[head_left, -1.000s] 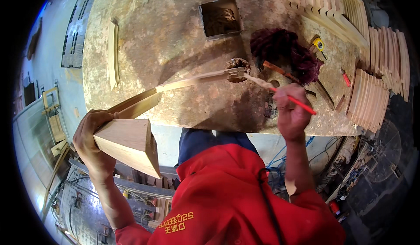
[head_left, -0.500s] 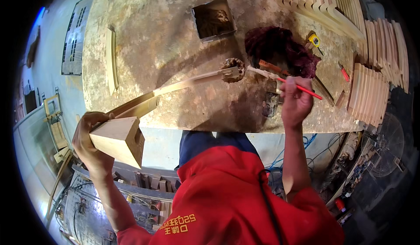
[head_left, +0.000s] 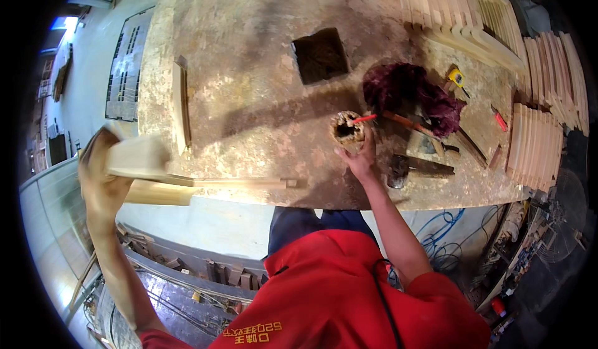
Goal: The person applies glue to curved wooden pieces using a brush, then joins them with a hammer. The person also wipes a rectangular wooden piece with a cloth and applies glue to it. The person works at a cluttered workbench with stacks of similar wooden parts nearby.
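At the left, my left hand [head_left: 101, 177] is closed around a wooden workpiece and smeared by motion. The workpiece has a thick pale block [head_left: 138, 157] and a long slim rail [head_left: 243, 184] with a narrowed end, reaching right over the bench's near edge. My right hand [head_left: 361, 159] is at the near right side of a small crusted cup [head_left: 339, 138], thumb and fingers curved against it. A red-handled brush [head_left: 365, 118] stands tilted in the cup, its handle leaning right and its bristles hidden inside.
A stained workbench [head_left: 249, 118] carries an open square box [head_left: 321, 56], a dark red cloth [head_left: 398, 87], a hammer-like tool [head_left: 427, 165] and a yellow tape measure [head_left: 456, 76]. Stacked wooden parts [head_left: 532, 146] line the right side. One wooden strip [head_left: 180, 106] lies at left.
My right hand has moved left from holding the brush to the cup, where the brush now rests. My left hand has carried the workpiece left, its slim end away from the cup.
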The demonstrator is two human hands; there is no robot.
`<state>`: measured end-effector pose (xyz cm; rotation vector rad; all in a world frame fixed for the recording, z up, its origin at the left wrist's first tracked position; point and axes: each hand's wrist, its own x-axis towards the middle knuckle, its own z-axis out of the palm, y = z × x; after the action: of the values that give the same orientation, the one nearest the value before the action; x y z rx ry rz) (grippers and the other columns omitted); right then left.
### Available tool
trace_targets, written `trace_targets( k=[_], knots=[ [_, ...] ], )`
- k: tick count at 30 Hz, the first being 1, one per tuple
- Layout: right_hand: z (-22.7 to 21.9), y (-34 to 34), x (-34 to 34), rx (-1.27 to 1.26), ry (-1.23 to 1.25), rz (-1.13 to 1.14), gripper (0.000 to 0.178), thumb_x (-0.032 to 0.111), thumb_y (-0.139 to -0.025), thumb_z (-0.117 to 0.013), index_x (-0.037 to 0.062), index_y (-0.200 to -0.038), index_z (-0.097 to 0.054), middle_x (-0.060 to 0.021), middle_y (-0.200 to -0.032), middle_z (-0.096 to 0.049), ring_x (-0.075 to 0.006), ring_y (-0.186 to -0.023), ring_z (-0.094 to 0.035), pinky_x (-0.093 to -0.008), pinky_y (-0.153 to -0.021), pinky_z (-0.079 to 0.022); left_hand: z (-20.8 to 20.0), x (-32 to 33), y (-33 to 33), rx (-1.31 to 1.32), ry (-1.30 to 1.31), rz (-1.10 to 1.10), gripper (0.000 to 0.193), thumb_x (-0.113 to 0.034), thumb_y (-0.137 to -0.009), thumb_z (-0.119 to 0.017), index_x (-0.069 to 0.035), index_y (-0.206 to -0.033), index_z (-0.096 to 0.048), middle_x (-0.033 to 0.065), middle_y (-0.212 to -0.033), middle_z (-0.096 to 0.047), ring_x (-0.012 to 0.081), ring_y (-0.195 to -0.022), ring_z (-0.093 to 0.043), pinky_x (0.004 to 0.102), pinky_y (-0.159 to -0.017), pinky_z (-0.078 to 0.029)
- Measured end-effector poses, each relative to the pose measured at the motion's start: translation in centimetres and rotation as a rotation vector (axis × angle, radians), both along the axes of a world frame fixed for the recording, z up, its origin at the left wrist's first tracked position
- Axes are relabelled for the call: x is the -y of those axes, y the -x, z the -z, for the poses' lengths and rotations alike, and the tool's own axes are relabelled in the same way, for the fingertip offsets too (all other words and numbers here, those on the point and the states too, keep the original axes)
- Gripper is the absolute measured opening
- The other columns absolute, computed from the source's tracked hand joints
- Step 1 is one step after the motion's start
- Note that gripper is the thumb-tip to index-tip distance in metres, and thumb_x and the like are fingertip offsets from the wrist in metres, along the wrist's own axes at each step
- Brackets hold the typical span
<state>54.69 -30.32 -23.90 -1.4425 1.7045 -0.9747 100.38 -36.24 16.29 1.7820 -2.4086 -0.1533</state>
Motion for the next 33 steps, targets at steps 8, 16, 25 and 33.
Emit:
trace_targets(
  k=[8,16,25,33],
  knots=[
    [4.0,-1.4,8.2,-0.021,0.156,0.033,0.053,0.007,-0.084,-0.085,0.0028,-0.129,-0.058,-0.0079,-0.124,-0.069,-0.0241,-0.112,-0.069,-0.0350,-0.099,-0.054,15.9,13.4,10.9,0.323,-0.150,0.895,0.047,-0.014,-0.078,-0.089,-0.015,-0.119,-0.065,0.0026,-0.089,-0.070,0.0166,-0.073,-0.067,0.0326,-0.071,-0.059],
    [8.8,2.8,5.8,1.811,-0.120,0.151,0.061,0.052,-0.105,-0.057,0.0135,-0.152,-0.052,-0.0073,-0.156,-0.054,-0.0317,-0.143,-0.049,-0.0588,-0.122,-0.035,30.3,13.4,21.1,0.495,-0.459,1.329,0.026,-0.007,-0.086,-0.074,-0.017,-0.110,-0.072,0.0044,-0.091,-0.077,0.0281,-0.095,-0.077,0.0417,-0.070,-0.062],
    [8.5,0.4,5.2,1.933,-0.230,0.290,0.059,0.057,-0.103,-0.057,0.0137,-0.143,-0.058,-0.0104,-0.145,-0.061,-0.0272,-0.131,-0.060,-0.0566,-0.112,-0.046,42.0,11.3,15.9,0.329,-0.338,1.111,0.022,-0.024,-0.098,-0.066,-0.025,-0.119,-0.073,0.0009,-0.110,-0.075,0.0235,-0.120,-0.067,0.0405,-0.103,-0.052],
    [6.2,1.0,-0.1,1.179,-0.404,0.338,0.051,0.047,-0.101,-0.063,0.0233,-0.145,-0.055,0.0011,-0.155,-0.052,-0.0237,-0.140,-0.051,-0.0580,-0.109,-0.048,34.5,10.9,-8.4,-0.195,0.037,-0.697,0.028,-0.009,-0.093,-0.068,-0.002,-0.119,-0.063,0.0222,-0.125,-0.064,0.0421,-0.112,-0.062,0.0495,-0.099,-0.050]
  ],
)
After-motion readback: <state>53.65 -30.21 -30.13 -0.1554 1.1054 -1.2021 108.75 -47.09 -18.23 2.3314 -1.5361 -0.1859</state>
